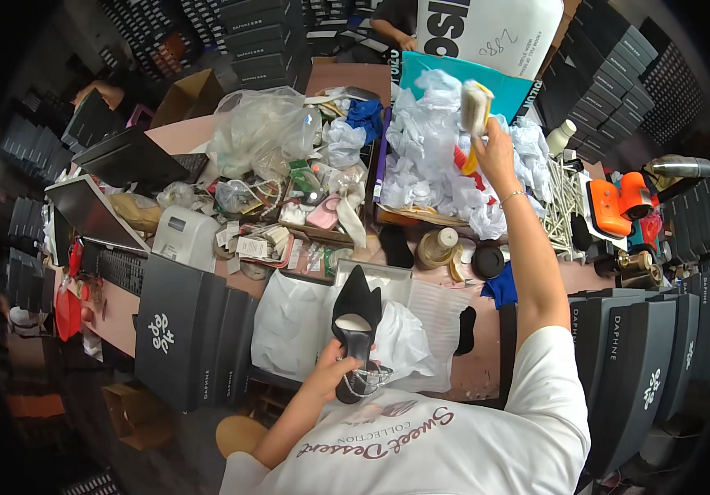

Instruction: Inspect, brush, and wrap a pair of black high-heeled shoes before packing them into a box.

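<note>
In my left hand (328, 373) is a pair of black pointed-toe shoes (353, 295), toes pointing away from me, one partly hidden behind the other. A strap with a shiny beaded trim (371, 378) hangs by the heel end. Under the shoes lies an open shoe box lined with white tissue paper (289, 323). My right hand (495, 155) is raised at the far right, closed round a brush (476, 109) with pale bristles and a yellow handle. Below that brush stands a large carton of crumpled white paper (421, 161).
Dark shoe boxes stand at the left (180, 330) and right (639, 355). Further left are a laptop (95, 213) and a white label printer (184, 238). An orange tape dispenser (611, 206) sits at the right. Across the table, another person's hand (407, 41) shows.
</note>
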A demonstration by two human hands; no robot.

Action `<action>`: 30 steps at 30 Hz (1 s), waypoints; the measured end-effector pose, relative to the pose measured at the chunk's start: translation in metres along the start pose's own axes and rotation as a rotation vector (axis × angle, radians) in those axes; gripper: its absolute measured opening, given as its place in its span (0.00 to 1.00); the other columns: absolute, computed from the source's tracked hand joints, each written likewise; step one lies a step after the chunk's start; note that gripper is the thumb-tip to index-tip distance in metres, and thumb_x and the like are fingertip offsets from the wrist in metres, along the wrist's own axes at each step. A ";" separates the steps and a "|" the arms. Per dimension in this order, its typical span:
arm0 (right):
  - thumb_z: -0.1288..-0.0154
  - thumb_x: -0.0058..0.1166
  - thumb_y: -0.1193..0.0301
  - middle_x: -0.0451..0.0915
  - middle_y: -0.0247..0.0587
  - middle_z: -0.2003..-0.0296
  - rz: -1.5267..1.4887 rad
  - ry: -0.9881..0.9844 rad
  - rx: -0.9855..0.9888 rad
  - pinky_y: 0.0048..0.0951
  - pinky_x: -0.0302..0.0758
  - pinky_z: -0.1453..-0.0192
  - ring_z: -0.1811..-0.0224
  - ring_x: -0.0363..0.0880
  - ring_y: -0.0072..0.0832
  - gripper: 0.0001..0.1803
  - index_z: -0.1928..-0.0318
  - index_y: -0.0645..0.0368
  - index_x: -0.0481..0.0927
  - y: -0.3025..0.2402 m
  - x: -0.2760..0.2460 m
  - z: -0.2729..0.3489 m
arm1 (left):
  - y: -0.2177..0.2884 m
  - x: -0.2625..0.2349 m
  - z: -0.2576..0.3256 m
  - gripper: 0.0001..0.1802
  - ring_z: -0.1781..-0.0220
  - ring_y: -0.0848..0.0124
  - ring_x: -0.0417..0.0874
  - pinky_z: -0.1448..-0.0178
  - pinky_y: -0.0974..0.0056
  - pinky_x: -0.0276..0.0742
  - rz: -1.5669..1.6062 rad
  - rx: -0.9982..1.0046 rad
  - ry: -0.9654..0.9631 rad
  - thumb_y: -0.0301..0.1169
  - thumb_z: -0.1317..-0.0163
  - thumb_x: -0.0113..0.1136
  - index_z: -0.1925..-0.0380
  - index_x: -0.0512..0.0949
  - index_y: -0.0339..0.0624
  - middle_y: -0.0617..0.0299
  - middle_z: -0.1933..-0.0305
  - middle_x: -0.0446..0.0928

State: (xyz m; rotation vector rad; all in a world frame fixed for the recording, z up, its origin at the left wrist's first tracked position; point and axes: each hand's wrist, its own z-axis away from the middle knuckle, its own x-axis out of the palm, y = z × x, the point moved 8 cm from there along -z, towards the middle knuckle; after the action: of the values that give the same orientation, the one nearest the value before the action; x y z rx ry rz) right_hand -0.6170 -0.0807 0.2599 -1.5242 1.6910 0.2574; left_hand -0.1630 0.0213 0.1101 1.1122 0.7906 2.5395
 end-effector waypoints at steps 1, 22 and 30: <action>0.40 0.52 0.72 0.79 0.49 0.71 -0.101 0.098 0.023 0.40 0.74 0.67 0.71 0.80 0.42 0.15 0.53 0.59 0.69 0.000 -0.010 -0.004 | -0.001 0.001 0.002 0.29 0.50 0.59 0.80 0.46 0.58 0.77 0.002 0.001 -0.002 0.17 0.46 0.50 0.41 0.59 0.37 0.50 0.46 0.73; 0.42 0.54 0.71 0.67 0.34 0.81 0.441 -0.264 -0.104 0.29 0.69 0.83 0.81 0.73 0.24 0.22 0.46 0.44 0.73 -0.184 -0.162 0.225 | 0.072 0.013 0.050 0.37 0.48 0.53 0.78 0.45 0.59 0.71 -1.086 0.558 -0.049 0.21 0.45 0.53 0.35 0.51 0.33 0.40 0.51 0.74; 0.45 0.58 0.72 0.73 0.36 0.77 0.189 -0.292 -0.286 0.35 0.70 0.81 0.83 0.73 0.32 0.26 0.44 0.45 0.73 -0.246 -0.152 0.243 | 0.034 0.009 0.069 0.28 0.61 0.68 0.81 0.59 0.67 0.79 -0.303 -0.176 -0.354 0.22 0.44 0.56 0.42 0.63 0.34 0.51 0.53 0.77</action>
State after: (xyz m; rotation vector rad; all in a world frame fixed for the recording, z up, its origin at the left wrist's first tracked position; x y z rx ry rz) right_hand -0.3029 0.1251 0.2970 -1.4429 1.6102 0.8113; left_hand -0.1191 0.0232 0.1737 1.2294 0.5789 2.0436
